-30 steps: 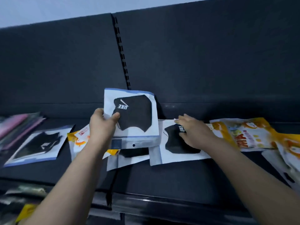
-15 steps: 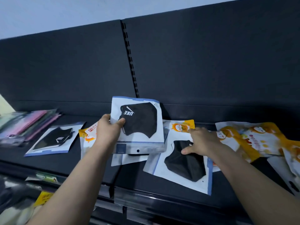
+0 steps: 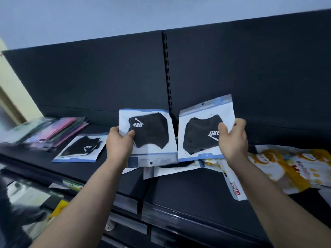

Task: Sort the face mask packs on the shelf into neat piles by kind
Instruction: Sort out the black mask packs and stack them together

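Observation:
My left hand (image 3: 119, 142) holds a white pack with a black mask (image 3: 152, 135) upright above the dark shelf (image 3: 179, 190). My right hand (image 3: 232, 138) holds a second black mask pack (image 3: 198, 133) lifted beside it, their edges almost touching. Another black mask pack (image 3: 80, 149) lies flat on the shelf to the left. One more lies under the held packs (image 3: 172, 167), mostly hidden. Orange and yellow packs (image 3: 286, 167) lie at the right. A pile of pink and dark packs (image 3: 59, 129) sits at the far left.
The shelf's dark back panel (image 3: 250, 77) rises behind, with a slotted upright (image 3: 167, 72) in the middle. A white pack with red print (image 3: 234, 187) lies near the front edge. A lower shelf (image 3: 35, 199) with goods shows at bottom left.
My right hand has taken hold of the black mask pack that lay on the shelf and lifted it up beside the one in my left hand. The view has tilted upward.

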A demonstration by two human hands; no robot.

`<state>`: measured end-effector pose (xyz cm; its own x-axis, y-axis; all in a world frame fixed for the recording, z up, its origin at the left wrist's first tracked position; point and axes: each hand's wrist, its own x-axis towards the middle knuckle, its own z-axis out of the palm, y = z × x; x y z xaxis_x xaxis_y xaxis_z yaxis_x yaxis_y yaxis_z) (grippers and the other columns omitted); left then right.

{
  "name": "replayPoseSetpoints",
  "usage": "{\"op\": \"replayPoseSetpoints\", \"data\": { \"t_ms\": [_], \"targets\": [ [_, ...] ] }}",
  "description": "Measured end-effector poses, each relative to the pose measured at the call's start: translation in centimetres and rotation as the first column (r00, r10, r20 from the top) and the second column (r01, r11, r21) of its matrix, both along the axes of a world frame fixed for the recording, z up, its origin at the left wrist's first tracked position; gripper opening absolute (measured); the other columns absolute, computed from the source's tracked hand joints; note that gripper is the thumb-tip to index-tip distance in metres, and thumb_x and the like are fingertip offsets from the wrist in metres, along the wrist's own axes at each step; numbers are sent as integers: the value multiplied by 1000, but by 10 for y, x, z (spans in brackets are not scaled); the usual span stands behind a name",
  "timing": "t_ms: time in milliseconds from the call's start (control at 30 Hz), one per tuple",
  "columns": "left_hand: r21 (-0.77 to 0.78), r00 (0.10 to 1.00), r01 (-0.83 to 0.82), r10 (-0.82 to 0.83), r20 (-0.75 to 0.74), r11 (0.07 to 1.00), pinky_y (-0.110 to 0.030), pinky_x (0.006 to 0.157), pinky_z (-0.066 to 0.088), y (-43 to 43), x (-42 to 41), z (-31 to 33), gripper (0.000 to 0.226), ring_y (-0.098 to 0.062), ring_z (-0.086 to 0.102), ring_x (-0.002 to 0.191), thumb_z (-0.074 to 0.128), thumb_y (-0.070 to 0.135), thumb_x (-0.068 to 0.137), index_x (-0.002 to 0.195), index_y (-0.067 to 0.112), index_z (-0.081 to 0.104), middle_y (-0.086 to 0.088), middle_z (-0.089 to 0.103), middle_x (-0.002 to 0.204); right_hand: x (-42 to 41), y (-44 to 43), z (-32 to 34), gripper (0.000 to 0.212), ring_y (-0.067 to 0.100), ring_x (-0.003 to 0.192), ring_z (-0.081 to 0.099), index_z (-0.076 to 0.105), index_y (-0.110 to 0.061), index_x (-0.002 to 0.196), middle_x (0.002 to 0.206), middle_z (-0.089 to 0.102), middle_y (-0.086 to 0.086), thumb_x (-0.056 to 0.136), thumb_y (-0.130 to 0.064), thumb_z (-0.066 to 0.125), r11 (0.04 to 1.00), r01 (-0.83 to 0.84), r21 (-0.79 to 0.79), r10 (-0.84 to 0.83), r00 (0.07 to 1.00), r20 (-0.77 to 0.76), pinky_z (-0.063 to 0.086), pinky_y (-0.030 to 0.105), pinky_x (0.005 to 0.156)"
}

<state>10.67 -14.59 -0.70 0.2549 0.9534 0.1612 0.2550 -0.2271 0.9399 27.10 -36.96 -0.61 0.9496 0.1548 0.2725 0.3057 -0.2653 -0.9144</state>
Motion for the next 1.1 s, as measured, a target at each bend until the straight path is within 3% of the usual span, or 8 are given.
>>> {"op": "replayPoseSetpoints", "data": {
  "t_ms": [133,300,367,533,700,833,967,1100],
  "targets": [
    [-52,995,-9,4,-100,999,-44,85,54,44,-34,-17,30,-26,66,89,68,25,80,105,11,59,-5,69,96,-29,57,-4,25,22,95,57,46,-14,114,103,59,-1,92,-24,52,959,-241,148,261,957,-130,42,32,74],
    [-85,989,-65,52,-139,994,-36,69,52,123,-83,-28,35,-24,66,83,69,28,77,107,11,62,-5,70,94,-67,138,-25,23,21,94,65,49,-27,104,100,66,-1,85,-29,61,903,-409,133,430,870,-243,54,46,86],
    [-88,990,-78,66,-128,993,-40,75,56,157,-98,-29,37,-25,67,82,70,28,75,107,12,63,-5,72,94,-81,166,-29,22,22,94,64,49,-24,107,103,66,2,87,-24,59,907,-393,153,421,858,-293,54,44,84],
    [-66,985,-19,7,-175,998,-45,84,56,247,-116,-33,36,-25,70,84,70,30,67,100,16,67,-2,73,90,-106,230,-32,21,13,73,52,49,-13,110,88,59,3,91,-6,49,943,-279,183,327,885,-331,43,23,56],
    [98,921,90,-46,-388,991,-43,90,50,293,-117,-38,46,-35,64,102,73,26,77,114,6,57,-15,69,107,-122,285,-41,39,27,101,61,54,-12,114,107,63,5,76,-18,47,969,-204,139,240,909,-340,45,32,75],
    [234,801,241,-57,-596,942,-47,92,43,306,-114,-53,52,-43,53,112,71,24,80,119,1,47,-25,56,120,-141,309,-50,29,19,93,58,49,-18,115,99,60,-3,87,-13,49,975,-171,145,214,901,-376,45,34,82],
    [402,657,344,88,-749,848,-48,89,41,316,-116,-56,50,-39,42,114,70,31,79,118,4,51,-20,48,120,-153,325,-54,29,18,89,60,45,-17,117,100,60,1,90,-9,50,977,-154,150,199,912,-358,50,39,83],
    [476,715,364,87,-694,800,-46,83,43,329,-119,-38,37,-38,45,109,61,13,82,118,10,58,-17,53,116,-164,349,-54,38,22,98,63,42,-23,124,107,63,0,89,-12,54,970,-190,149,234,894,-383,51,45,92]
  ]
}}
